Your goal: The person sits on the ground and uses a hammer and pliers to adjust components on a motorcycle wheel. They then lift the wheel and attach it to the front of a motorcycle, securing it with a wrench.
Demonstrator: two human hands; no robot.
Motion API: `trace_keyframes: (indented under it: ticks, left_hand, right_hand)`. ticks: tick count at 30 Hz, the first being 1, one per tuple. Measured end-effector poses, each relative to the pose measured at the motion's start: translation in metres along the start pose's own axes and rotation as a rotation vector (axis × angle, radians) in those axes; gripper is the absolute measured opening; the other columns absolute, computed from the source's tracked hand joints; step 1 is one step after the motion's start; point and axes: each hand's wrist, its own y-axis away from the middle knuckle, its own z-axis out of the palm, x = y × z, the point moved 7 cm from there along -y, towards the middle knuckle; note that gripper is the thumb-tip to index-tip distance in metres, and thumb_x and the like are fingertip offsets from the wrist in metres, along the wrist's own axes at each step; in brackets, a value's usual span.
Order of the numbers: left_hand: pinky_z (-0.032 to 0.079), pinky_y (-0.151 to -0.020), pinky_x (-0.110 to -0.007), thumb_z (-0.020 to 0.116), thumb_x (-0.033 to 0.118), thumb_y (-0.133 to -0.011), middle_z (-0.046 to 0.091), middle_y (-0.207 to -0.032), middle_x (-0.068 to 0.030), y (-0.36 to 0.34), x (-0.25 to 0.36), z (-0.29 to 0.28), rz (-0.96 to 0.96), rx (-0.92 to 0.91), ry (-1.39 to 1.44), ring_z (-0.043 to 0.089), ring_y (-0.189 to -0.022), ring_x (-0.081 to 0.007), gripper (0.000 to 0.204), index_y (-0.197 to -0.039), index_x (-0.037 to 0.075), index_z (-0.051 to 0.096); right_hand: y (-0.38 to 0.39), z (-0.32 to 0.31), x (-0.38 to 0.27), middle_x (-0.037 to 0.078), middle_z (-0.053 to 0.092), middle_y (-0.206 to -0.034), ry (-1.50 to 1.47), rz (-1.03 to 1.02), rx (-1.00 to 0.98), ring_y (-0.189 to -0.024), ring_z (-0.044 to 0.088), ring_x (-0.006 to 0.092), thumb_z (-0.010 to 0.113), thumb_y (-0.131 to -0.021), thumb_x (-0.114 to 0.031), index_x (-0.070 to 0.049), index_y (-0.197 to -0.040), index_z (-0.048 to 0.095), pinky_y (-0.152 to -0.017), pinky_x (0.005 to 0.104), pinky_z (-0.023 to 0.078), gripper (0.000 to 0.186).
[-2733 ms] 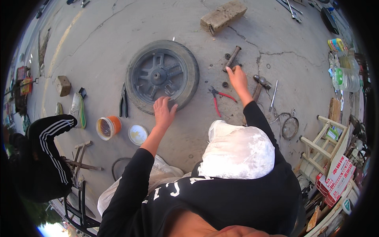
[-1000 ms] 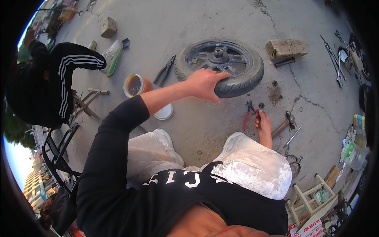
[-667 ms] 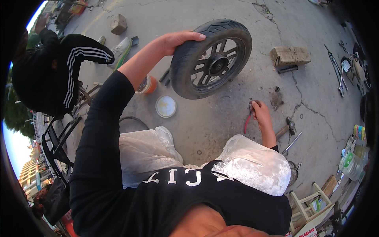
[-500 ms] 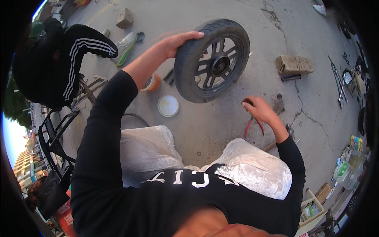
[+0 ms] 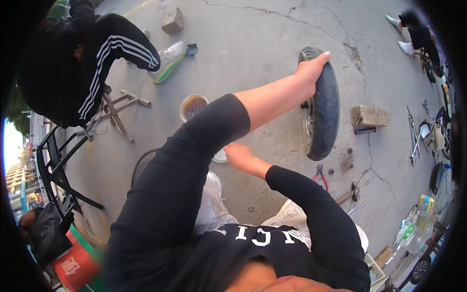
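My left hand (image 5: 315,73) grips the top of a black-tyred wheel (image 5: 323,114), held upright and seen nearly edge-on to the right of centre. My right hand (image 5: 239,155) reaches across below my left forearm, beside a partly hidden pale lid (image 5: 219,157); its fingertips are unclear. A tub of brown substance (image 5: 193,105) stands left of the forearm. Red-handled pliers (image 5: 325,180), small dark rings (image 5: 331,172) and a hammer (image 5: 354,190) lie on the ground below the wheel.
A seated person in striped trousers (image 5: 112,58) is at upper left, beside a black metal frame (image 5: 56,170). Another person's legs (image 5: 416,39) show at upper right. Wooden blocks (image 5: 369,117), long tools (image 5: 416,141) and plastic bottles (image 5: 412,236) lie around the cracked concrete.
The wheel was lifted from lying flat to upright, then swung rightward and turned edge-on with my left hand. My right hand moved from the red pliers leftward to beside the lid.
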Motion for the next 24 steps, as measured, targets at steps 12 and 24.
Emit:
trace_keyframes:
  ticks: [12,24]
  left_hand:
    - [0.057,-0.069,-0.047,0.058,0.051,-0.096,0.066,-0.074,-0.0088,-0.03,0.021,-0.043,-0.11,-0.03,0.002,0.064,-0.066,-0.0271,0.04,-0.083,0.013,0.062]
    - [0.057,-0.068,-0.048,0.064,0.051,-0.092,0.067,-0.072,-0.0082,-0.052,0.024,-0.028,-0.107,-0.034,-0.006,0.064,-0.064,-0.0275,0.039,-0.079,0.014,0.062]
  right_hand:
    - [-0.085,0.006,0.119,0.012,0.059,-0.11,0.117,0.537,0.223,-0.101,0.063,0.0321,0.062,-0.093,-0.033,-0.016,-0.112,0.064,-0.083,0.0466,0.052,0.026]
    - [-0.002,-0.044,0.124,0.01,0.052,-0.131,0.307,0.592,0.272,-0.125,0.049,0.0305,0.061,-0.092,-0.032,-0.017,-0.13,0.054,-0.1,0.0527,0.04,0.042]
